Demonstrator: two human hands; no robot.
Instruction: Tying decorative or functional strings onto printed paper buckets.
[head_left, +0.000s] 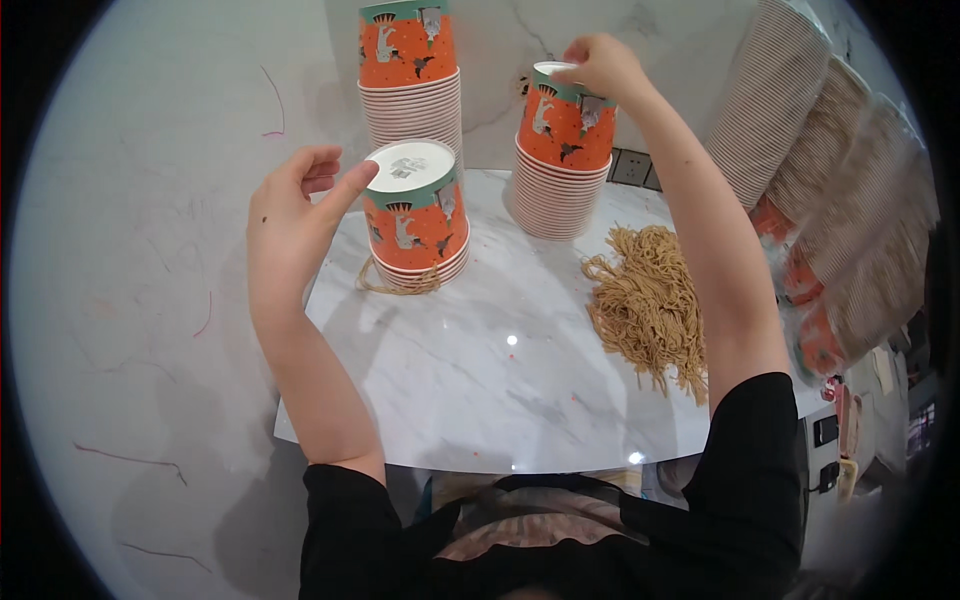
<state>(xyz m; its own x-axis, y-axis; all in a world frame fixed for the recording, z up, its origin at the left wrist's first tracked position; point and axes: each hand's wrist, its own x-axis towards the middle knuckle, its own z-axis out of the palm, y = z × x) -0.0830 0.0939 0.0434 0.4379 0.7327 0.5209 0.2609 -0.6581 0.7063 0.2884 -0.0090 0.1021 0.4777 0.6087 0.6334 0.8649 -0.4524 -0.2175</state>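
A short stack of upside-down orange-and-green paper cups point(415, 222) stands on the left of the white marbled table. Beside it is my left hand point(290, 205), its thumb stretched out to the top rim and the other fingers bent but apart from it. Nothing shows between them. Farther right, a taller stack of the same upside-down cups point(563, 195) rises near the wall. My right hand point(605, 72) has its fingers closed at the base of that stack's top paper cup point(570, 125); some fingertips are hidden. A loop of tan string point(400, 282) lies around the foot of the short stack.
Behind the short stack towers another tall stack of cups point(408, 60). A tangled heap of tan strings point(650, 305) lies under my right forearm. Several long plastic-wrapped cup sleeves point(850, 180) lean at the right. Wall sockets point(630, 167) sit behind the table.
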